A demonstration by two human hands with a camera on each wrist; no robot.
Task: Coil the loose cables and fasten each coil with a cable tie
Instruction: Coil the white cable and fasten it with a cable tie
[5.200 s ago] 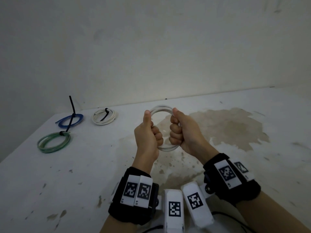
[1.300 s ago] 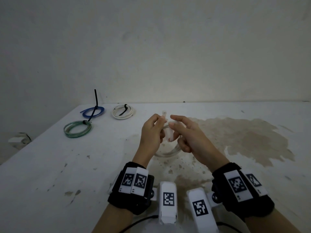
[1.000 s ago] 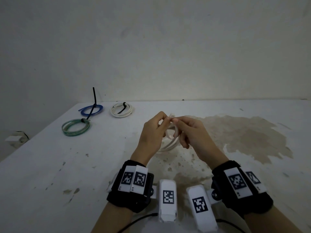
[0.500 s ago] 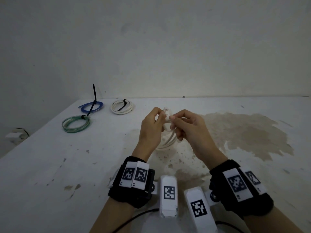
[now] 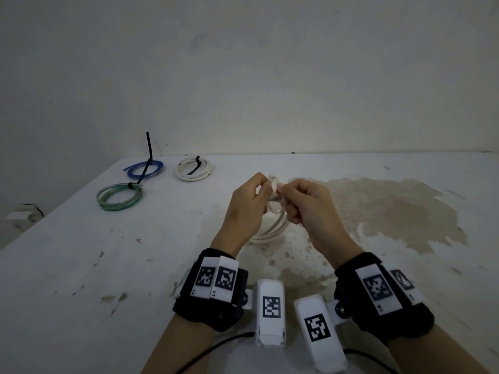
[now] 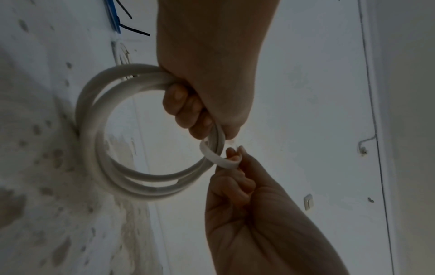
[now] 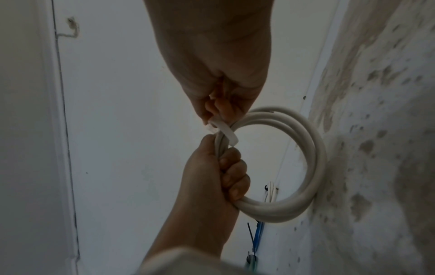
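The white coil (image 6: 98, 141) is gripped upright above the surface (image 5: 81, 265) by the left hand (image 5: 247, 206); a white tie (image 6: 217, 158) looped round it is pinched by the right hand (image 5: 307, 203)

The head camera looks forward and down from behind both wrists at the stained white tabletop (image 5: 113, 265), with the bare wall beyond. Each wrist camera sits close beside the held white coiled cable (image 6: 94, 141) (image 7: 313, 160), looking along its own hand toward the wall. All three views share that coil; both wrist views also catch the tabletop edge-on.
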